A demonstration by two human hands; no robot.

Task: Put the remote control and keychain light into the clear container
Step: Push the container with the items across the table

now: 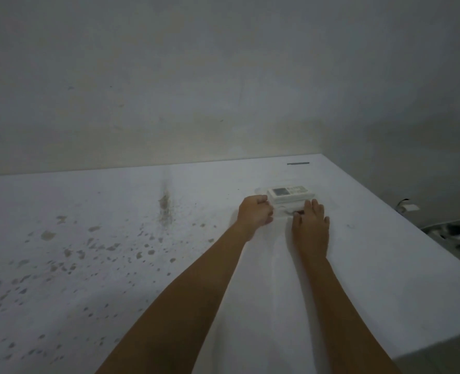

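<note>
A white remote control [290, 193] with a grey screen lies inside the clear container [284, 211] on the white table [371, 252], toward the far right. My left hand [254, 213] is curled around the container's left end. My right hand [311, 225] rests over the container's near right part, its thumb and fingertips pinching a small dark thing, the keychain light [299, 212], just inside the rim. Most of the light is hidden by my fingers.
Brown stains [165, 209] and speckles spread over the table's left half. A thin dark strip [298, 163] lies at the far edge by the wall. The table's right edge drops to floor clutter [455, 236] and a white plug [408, 207].
</note>
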